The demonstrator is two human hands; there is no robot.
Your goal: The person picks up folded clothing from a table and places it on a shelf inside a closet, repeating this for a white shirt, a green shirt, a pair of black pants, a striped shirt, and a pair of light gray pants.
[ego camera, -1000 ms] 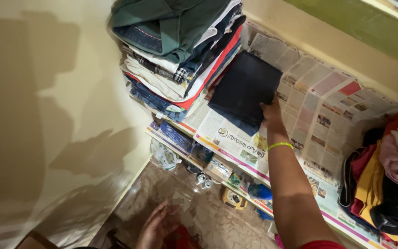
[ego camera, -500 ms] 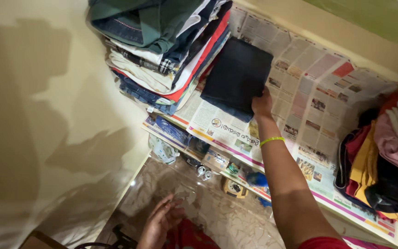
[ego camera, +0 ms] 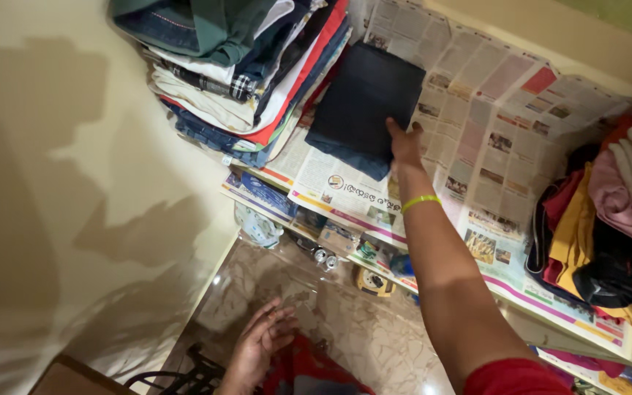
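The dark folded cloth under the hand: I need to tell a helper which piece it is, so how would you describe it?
Find the newspaper-lined shelf, then the tall stack of folded clothes at its left end. The dark folded cloth lies alone, flat on the paper beside that stack, with the right hand on its edge: a single navy-black square.

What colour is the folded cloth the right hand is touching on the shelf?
The folded cloth under the right hand is very dark navy, almost black, in the head view.
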